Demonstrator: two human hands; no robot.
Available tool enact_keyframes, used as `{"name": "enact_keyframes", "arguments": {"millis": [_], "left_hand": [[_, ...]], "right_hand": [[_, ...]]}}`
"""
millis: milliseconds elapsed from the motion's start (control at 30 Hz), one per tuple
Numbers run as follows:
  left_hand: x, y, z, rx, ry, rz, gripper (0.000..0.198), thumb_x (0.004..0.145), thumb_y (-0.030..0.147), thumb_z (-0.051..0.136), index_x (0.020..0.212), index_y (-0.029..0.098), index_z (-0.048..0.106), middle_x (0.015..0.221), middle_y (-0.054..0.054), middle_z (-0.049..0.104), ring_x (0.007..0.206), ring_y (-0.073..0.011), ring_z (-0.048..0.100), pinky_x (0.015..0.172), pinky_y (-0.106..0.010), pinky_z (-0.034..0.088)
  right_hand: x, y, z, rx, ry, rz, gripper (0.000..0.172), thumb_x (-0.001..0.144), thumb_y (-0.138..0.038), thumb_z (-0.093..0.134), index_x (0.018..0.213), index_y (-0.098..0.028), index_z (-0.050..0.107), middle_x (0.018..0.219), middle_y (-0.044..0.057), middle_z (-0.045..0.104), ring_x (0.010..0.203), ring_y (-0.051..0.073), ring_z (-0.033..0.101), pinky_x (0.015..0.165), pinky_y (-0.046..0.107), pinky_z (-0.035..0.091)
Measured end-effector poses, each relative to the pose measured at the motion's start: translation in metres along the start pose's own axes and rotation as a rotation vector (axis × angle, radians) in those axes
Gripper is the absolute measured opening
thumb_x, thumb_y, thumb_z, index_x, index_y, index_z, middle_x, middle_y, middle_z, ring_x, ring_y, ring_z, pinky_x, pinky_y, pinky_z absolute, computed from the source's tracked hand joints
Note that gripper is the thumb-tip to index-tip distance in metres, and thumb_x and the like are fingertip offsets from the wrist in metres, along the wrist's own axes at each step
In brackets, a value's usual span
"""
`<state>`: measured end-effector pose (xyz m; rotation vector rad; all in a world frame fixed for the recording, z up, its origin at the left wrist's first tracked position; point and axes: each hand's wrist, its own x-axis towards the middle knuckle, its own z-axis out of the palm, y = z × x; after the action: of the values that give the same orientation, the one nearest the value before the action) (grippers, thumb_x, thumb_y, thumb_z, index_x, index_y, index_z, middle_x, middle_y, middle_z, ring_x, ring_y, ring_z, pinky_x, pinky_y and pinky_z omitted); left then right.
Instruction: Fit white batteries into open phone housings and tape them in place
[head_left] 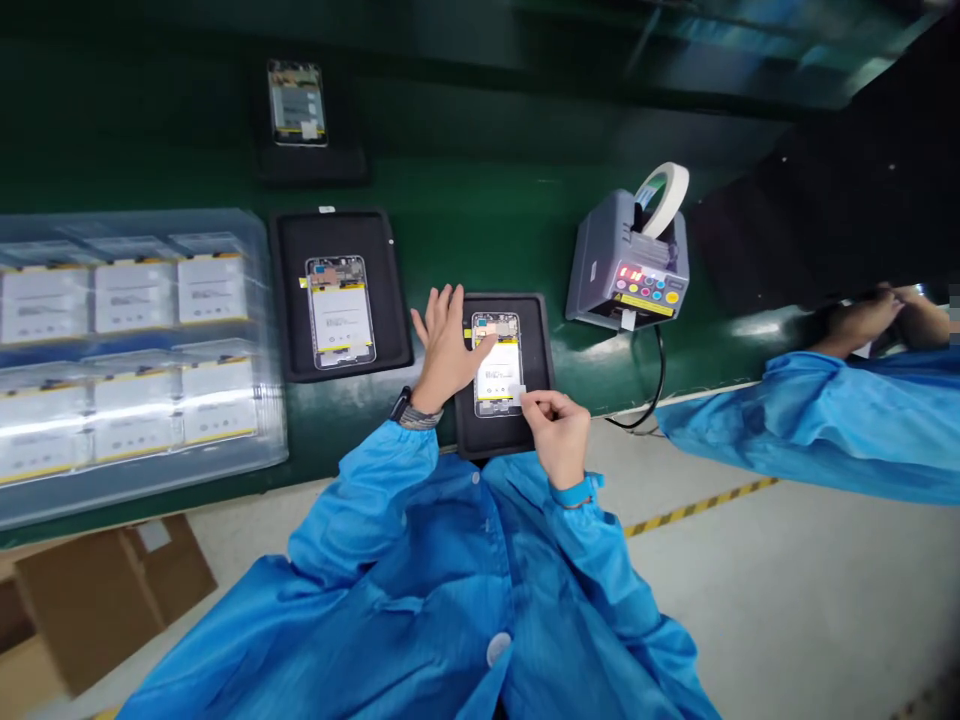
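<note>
An opened phone [496,372] with a white battery inside lies in a black tray [535,345] in front of me. My left hand [448,352] is open, fingers spread over the tray's left edge, its thumb reaching onto the phone's upper part. At the phone's lower right corner, my right hand [559,430] pinches a small whitish piece of tape [517,394]. The tape's end lies over the battery's lower edge; whether it is stuck down I cannot tell.
Another opened phone [341,320] rests in a tray to the left, a third phone [297,105] farther back. A clear plastic tray [271,400] of batteries stands far left. A tape dispenser [630,265] is at right, near a co-worker's blue sleeve [817,420]. Cardboard boxes [97,610] sit below.
</note>
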<state>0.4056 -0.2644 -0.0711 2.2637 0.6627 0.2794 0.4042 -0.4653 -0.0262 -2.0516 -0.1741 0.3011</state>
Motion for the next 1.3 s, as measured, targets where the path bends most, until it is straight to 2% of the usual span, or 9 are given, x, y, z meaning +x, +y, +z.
{"name": "enact_keyframes", "arguments": {"millis": [133,233,333,533,767,1033,1133,1233,1300], "left_hand": [[-0.001,-0.002,0.002,0.006,0.000,0.009,0.090,0.088,0.044,0.066,0.165,0.018,0.028,0.173,-0.016,0.023,0.163,-0.0346,0.008,0.129,-0.059,-0.008],[-0.005,-0.006,0.003,-0.015,0.022,0.032,0.092,0.088,0.046,0.067,0.166,0.020,0.026,0.176,-0.016,0.014,0.164,-0.0340,0.003,0.129,-0.060,-0.006],[-0.009,-0.010,0.000,-0.045,0.028,0.070,0.092,0.089,0.047,0.067,0.166,0.022,0.024,0.177,-0.015,0.007,0.164,-0.0334,-0.001,0.130,-0.060,-0.003],[-0.014,-0.012,-0.006,-0.049,-0.016,0.102,0.092,0.088,0.042,0.069,0.166,0.022,0.024,0.176,-0.016,0.006,0.164,-0.0346,-0.002,0.130,-0.059,-0.001],[-0.024,-0.012,-0.012,-0.060,-0.057,0.143,0.105,0.083,0.041,0.077,0.168,0.024,0.017,0.177,-0.015,-0.004,0.163,-0.0360,-0.007,0.130,-0.060,0.000],[-0.030,-0.016,-0.014,-0.048,-0.076,0.164,0.103,0.085,0.040,0.075,0.168,0.026,0.016,0.177,-0.014,-0.001,0.164,-0.0358,-0.006,0.130,-0.060,0.000],[-0.029,-0.017,-0.012,-0.037,-0.083,0.172,0.102,0.085,0.041,0.074,0.168,0.022,0.017,0.177,-0.016,0.000,0.163,-0.0366,-0.006,0.130,-0.060,-0.001],[-0.027,-0.017,-0.012,-0.031,-0.095,0.167,0.103,0.085,0.042,0.073,0.168,0.023,0.016,0.177,-0.016,0.000,0.163,-0.0367,-0.006,0.129,-0.061,-0.002],[-0.028,-0.016,-0.013,-0.032,-0.099,0.162,0.103,0.085,0.043,0.073,0.168,0.024,0.016,0.177,-0.015,0.000,0.163,-0.0362,-0.006,0.130,-0.061,-0.001]], "right_hand": [[-0.008,0.000,0.017,-0.244,0.127,-0.116,0.028,0.090,-0.045,0.067,0.075,-0.023,0.078,0.068,0.001,0.055,0.080,0.022,0.052,0.085,0.038,0.036],[-0.009,-0.001,0.019,-0.333,0.152,-0.103,0.028,0.092,-0.044,0.068,0.078,-0.023,0.079,0.074,0.002,0.058,0.087,0.024,0.054,0.091,0.041,0.031],[-0.011,0.000,0.021,-0.355,0.156,-0.108,0.028,0.093,-0.044,0.068,0.078,-0.023,0.079,0.078,0.003,0.062,0.091,0.025,0.055,0.092,0.042,0.029],[-0.012,0.003,0.025,-0.369,0.184,-0.132,0.023,0.092,-0.040,0.071,0.078,-0.023,0.079,0.080,0.003,0.064,0.094,0.026,0.055,0.093,0.042,0.028],[-0.013,0.004,0.027,-0.448,0.180,-0.131,0.024,0.093,-0.042,0.071,0.079,-0.024,0.078,0.080,0.003,0.062,0.093,0.027,0.054,0.091,0.042,0.029],[-0.014,0.007,0.028,-0.497,0.167,-0.156,0.021,0.093,-0.041,0.072,0.082,-0.023,0.077,0.083,0.004,0.062,0.095,0.028,0.054,0.092,0.043,0.029],[-0.012,0.008,0.026,-0.532,0.174,-0.175,0.020,0.092,-0.043,0.074,0.091,-0.023,0.076,0.088,0.004,0.061,0.097,0.028,0.053,0.093,0.044,0.031],[-0.004,0.010,0.016,-0.564,0.192,-0.171,0.034,0.090,-0.052,0.073,0.107,-0.022,0.073,0.092,0.005,0.061,0.099,0.030,0.052,0.094,0.045,0.034],[0.002,0.011,0.007,-0.549,0.220,-0.183,0.038,0.093,-0.056,0.068,0.109,-0.022,0.071,0.094,0.006,0.061,0.100,0.030,0.053,0.095,0.046,0.037]]}}
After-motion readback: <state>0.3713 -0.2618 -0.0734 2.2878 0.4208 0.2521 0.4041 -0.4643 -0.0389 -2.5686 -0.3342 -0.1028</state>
